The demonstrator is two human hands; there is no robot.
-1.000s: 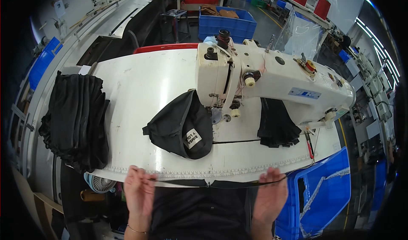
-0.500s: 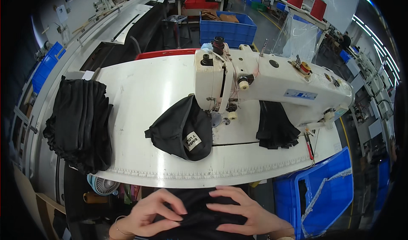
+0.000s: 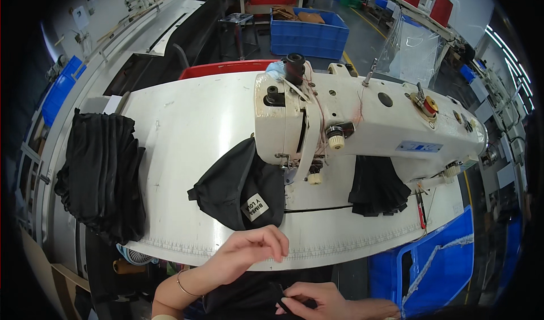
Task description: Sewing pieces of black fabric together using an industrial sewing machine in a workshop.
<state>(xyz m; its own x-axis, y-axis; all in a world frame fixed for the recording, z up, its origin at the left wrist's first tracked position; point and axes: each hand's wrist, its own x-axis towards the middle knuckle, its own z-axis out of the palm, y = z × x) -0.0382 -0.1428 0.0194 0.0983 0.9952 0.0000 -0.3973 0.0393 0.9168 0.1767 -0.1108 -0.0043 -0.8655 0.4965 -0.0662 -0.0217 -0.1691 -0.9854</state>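
Observation:
My left hand [image 3: 249, 253] is raised over the front edge of the sewing table, its fingers loosely bent and nothing visible in them. Lower and to its right, my right hand [image 3: 317, 300] pinches a small black strip of fabric [image 3: 279, 297] above the dark cloth at my lap. On the table, a black fabric piece [image 3: 224, 181] with a white label [image 3: 255, 206] lies partly under the head of a white sewing machine [image 3: 362, 116]. My left hand is just in front of this piece, apart from it.
A thick stack of black fabric pieces [image 3: 102, 175] sits at the table's left. Several black strips [image 3: 377, 187] lie under the machine arm, with red-handled snips [image 3: 421, 209] beside them. A blue bin [image 3: 439, 257] stands at the right front; another blue crate [image 3: 309, 36] is behind.
My left hand has risen from my lap toward the table, its fingers drawing together. My right hand has moved lower and closed on a small black strip. The view has shifted slightly.

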